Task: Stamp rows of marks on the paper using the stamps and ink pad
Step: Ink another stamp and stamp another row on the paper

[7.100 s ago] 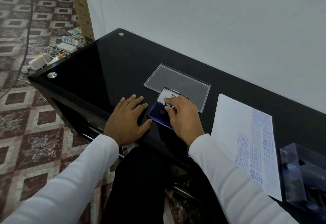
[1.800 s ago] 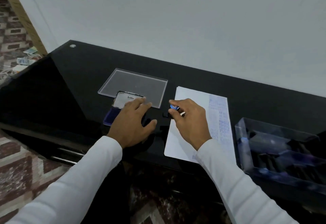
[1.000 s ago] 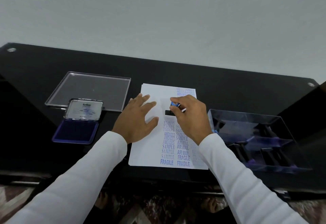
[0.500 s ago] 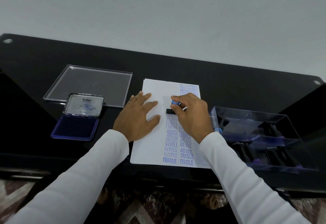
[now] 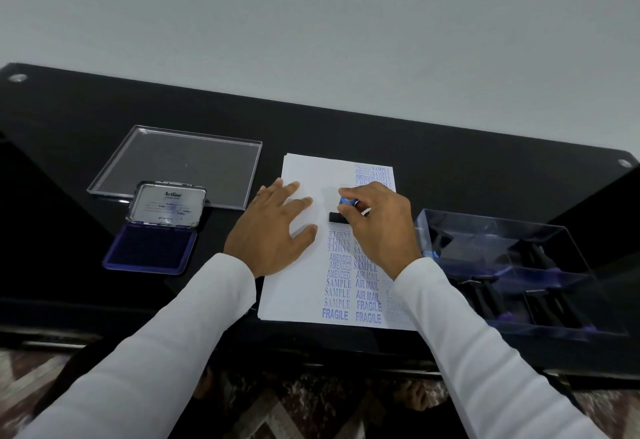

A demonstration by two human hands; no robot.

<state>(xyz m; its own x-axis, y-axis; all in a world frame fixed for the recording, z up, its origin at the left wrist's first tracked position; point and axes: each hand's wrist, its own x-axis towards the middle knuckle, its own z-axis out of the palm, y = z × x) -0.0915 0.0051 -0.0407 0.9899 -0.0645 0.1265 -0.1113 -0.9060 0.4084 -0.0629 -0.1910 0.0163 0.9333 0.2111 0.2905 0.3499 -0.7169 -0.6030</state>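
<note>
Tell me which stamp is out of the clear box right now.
The blue-topped stamp pinched in the right hand, its black base on the paper above the SAMPLE marks. The other stamps lie in the clear box.

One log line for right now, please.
step: stamping | right hand: grips stamp on paper | left hand: flat on paper | ink pad: open

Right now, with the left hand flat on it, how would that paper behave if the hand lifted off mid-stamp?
The paper looks thin and floppy, so it would probably sag if lifted by an edge. On the glossy black table it likely slides easily; the left hand lying flat on it suggests this. The stamp in the right hand might drag it.
</note>
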